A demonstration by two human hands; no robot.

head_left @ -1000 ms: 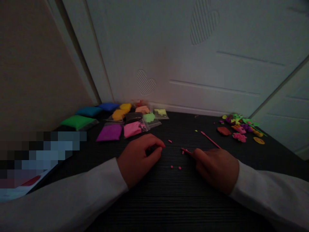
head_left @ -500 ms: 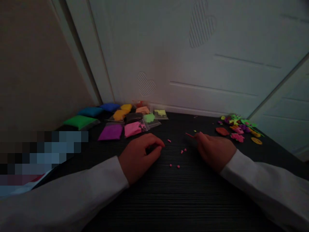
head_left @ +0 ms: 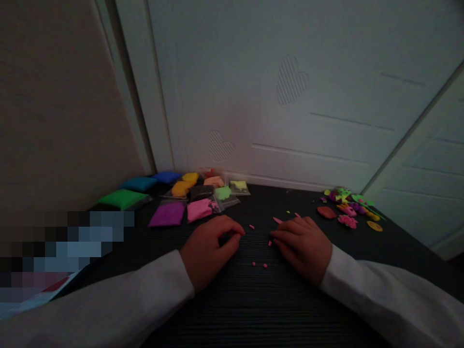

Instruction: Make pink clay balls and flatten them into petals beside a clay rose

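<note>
My left hand point(head_left: 212, 246) rests on the dark table point(head_left: 253, 309), curled, with thumb and fingertips pinched together; what lies between them is hidden. My right hand point(head_left: 302, 244) lies flat beside it, fingers stretched toward the left, fingertips by a small pink clay bit point(head_left: 270, 242). More pink clay bits point(head_left: 259, 265) lie between the two hands, and another one point(head_left: 251, 226) sits just beyond my left fingertips. The end of a thin pink stick point(head_left: 277, 220) pokes out from behind my right fingers; the rest of it is hidden.
Bags of coloured clay lie at the back left: green point(head_left: 121, 198), purple point(head_left: 167, 213), pink point(head_left: 200, 210), orange point(head_left: 180, 188), blue point(head_left: 166, 177). A heap of small clay shapes point(head_left: 346, 208) sits at the back right. A white panelled door point(head_left: 290, 96) stands right behind the table.
My right hand went out to the back right with the pink stick, then came back to the left and flattened near the pink bits. My left hand stayed put. The view tilted down.
</note>
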